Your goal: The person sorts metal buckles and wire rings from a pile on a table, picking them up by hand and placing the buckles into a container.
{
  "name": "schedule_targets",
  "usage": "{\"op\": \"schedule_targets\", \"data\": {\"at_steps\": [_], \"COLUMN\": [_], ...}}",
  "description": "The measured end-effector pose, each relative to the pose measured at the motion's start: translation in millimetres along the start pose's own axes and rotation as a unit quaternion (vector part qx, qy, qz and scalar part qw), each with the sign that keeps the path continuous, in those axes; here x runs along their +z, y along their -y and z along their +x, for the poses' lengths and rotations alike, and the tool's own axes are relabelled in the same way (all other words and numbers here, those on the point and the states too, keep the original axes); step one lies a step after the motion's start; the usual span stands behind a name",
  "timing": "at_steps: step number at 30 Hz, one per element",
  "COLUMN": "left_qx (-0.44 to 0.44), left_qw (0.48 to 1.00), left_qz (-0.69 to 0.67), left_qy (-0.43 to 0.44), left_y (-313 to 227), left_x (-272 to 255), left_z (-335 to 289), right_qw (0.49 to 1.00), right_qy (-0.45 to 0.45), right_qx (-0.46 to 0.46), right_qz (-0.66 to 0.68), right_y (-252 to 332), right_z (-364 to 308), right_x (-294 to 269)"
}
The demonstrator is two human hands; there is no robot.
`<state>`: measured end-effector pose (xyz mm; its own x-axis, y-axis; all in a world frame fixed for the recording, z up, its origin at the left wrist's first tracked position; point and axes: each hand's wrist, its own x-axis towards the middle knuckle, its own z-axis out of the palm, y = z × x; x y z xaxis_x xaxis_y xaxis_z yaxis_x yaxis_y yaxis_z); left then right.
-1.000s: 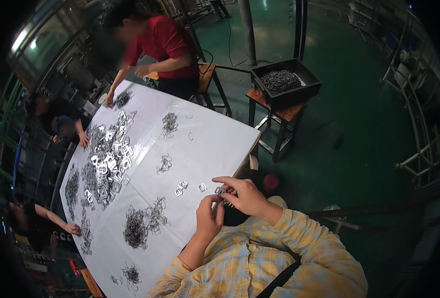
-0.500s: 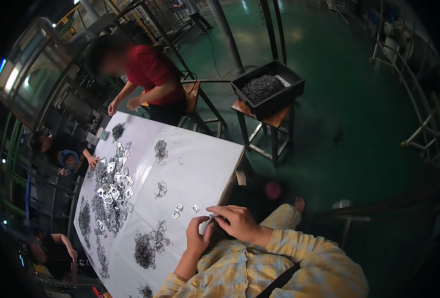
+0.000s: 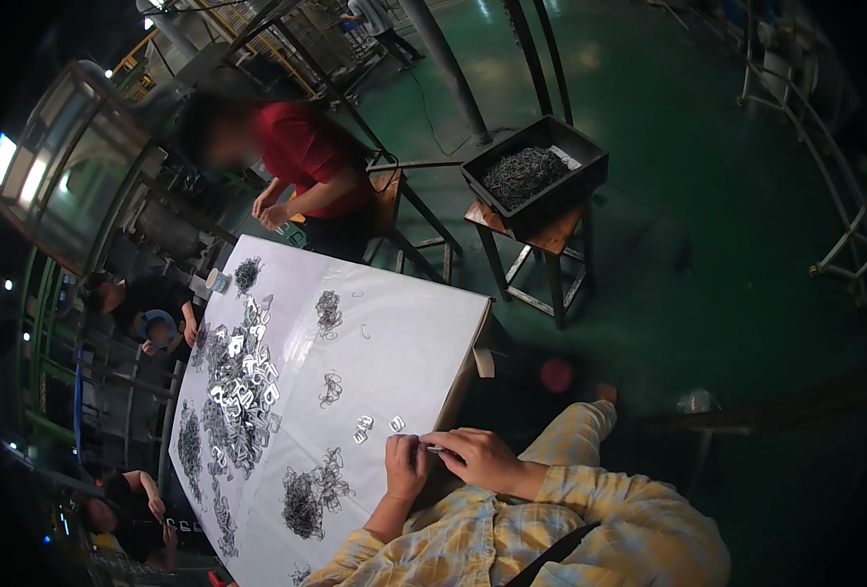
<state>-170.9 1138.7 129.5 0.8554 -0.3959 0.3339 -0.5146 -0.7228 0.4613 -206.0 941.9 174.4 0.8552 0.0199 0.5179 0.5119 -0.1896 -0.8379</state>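
Observation:
Just over the table's near right edge, my two hands work close together. My right hand [image 3: 482, 460] is closed, pinching a small grey metal piece [image 3: 435, 449] whose exact kind is hidden by the fingers. My left hand [image 3: 406, 468] is closed too, its fingertips curled against the piece's left side; what they grip is hidden. On the white-covered table [image 3: 409, 323], a bright metal buckle [image 3: 397, 424] lies right by my fingers. A small group of similar buckles [image 3: 363, 428] lies farther left.
Dark wire loops [image 3: 303, 506] and a heap of shiny buckles [image 3: 243, 386] lie on the table. A co-worker in a red shirt [image 3: 306, 157] works at the far end; two more people are along the left. A black crate [image 3: 536, 181] of dark pieces stands on a stool.
My left fingers have curled in and come closer to my right hand. The red-shirted co-worker has brought both hands together. The whole view has shifted slightly.

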Motion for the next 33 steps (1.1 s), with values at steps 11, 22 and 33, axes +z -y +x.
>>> {"op": "schedule_targets", "data": {"at_steps": [11, 22, 33], "left_qx": [0.019, 0.023, -0.054], "left_qw": [0.999, 0.998, 0.993], "left_qz": [0.0, -0.028, -0.045], "left_qy": [-0.026, -0.05, -0.093], "left_y": [-4, -1, 8], "left_x": [0, 2, -45], "left_z": [2, -1, -24], "right_qw": [1.0, 0.997, 0.993], "right_qy": [0.006, 0.053, 0.052], "right_qx": [0.015, 0.053, 0.097], "right_qz": [-0.007, -0.02, -0.043], "right_y": [5, 15, 32], "right_z": [-11, -33, -50], "right_x": [3, 10, 12]}}
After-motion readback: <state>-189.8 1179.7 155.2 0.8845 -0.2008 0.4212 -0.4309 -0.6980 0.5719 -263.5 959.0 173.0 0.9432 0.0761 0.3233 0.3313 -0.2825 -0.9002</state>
